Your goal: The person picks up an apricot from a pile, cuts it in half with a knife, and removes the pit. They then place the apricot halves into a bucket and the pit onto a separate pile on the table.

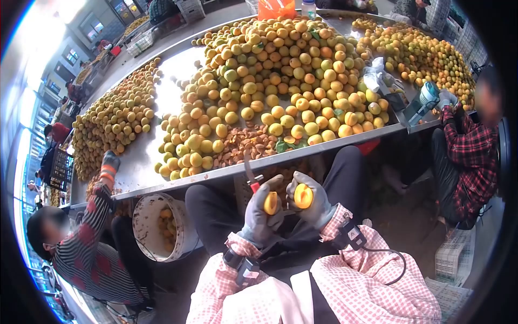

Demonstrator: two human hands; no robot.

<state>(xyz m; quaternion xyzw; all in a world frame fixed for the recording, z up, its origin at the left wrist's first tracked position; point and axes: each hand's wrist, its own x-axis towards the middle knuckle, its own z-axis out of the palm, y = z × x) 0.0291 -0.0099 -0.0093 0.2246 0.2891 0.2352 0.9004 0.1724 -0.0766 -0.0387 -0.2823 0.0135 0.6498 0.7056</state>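
Note:
Two cut apricot halves are held apart over my lap. My left hand, in a grey glove, grips one half together with a knife that has a red handle and a curved blade pointing up. My right hand, also gloved, holds the other half, its cut face and hollow turned toward me. Beyond my hands, a pile of reddish-brown pits lies at the edge of the metal table, in front of a large heap of whole apricots.
A white bucket with some fruit inside stands left of my knees. One co-worker reaches to the table at left; another in a plaid shirt sits at right. A teal-lidded bottle and an orange bag are on the table.

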